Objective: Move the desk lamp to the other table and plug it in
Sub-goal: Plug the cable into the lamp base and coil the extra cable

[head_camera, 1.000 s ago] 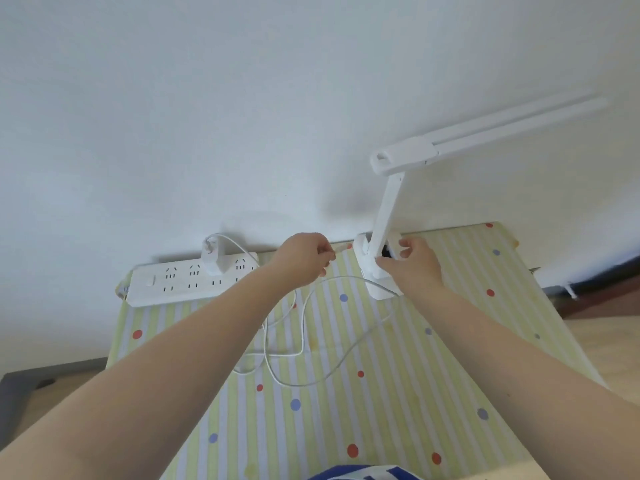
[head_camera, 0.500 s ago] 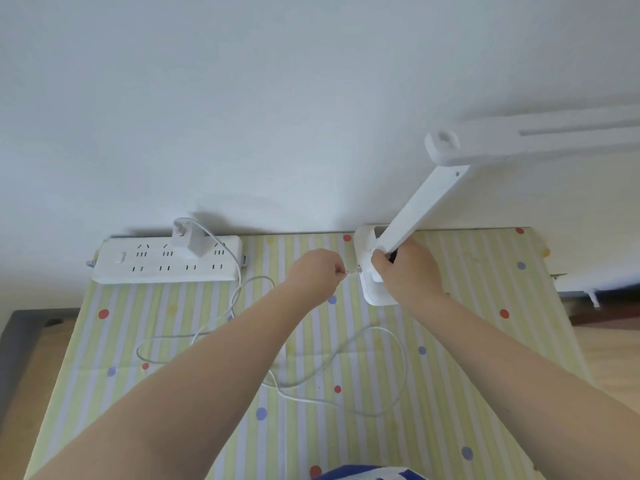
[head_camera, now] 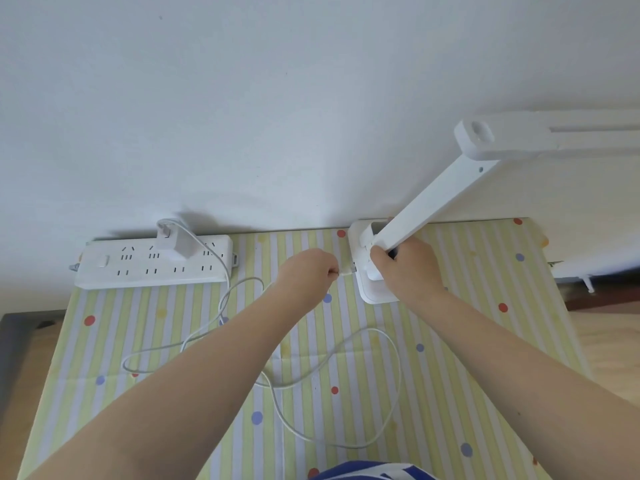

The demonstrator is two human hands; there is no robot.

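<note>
Desk lamp [head_camera: 415,223] stands at the far edge of the worktop [head_camera: 467,341], against the wall, its white base to the right of centre and its arm slanting up and away to the right.

Head view: the right hand [head_camera: 407,266] is clenched around the foot of the lamp's arm, over the base, holding it steady. The left hand [head_camera: 306,271] pinches the small connector [head_camera: 347,270] at the end of the white cable [head_camera: 332,362], which loops across the striped cloth back to an adapter [head_camera: 173,242] seated in the power strip [head_camera: 152,261] on the left.

The connector's long axis lies level, pointing right at the left side of the base, with its tip just at that side; whether it is partly seated cannot be told. Judging from this, the next move is a short push rightward by the left hand, which is nearer the port, against the right hand's bracing.
</note>
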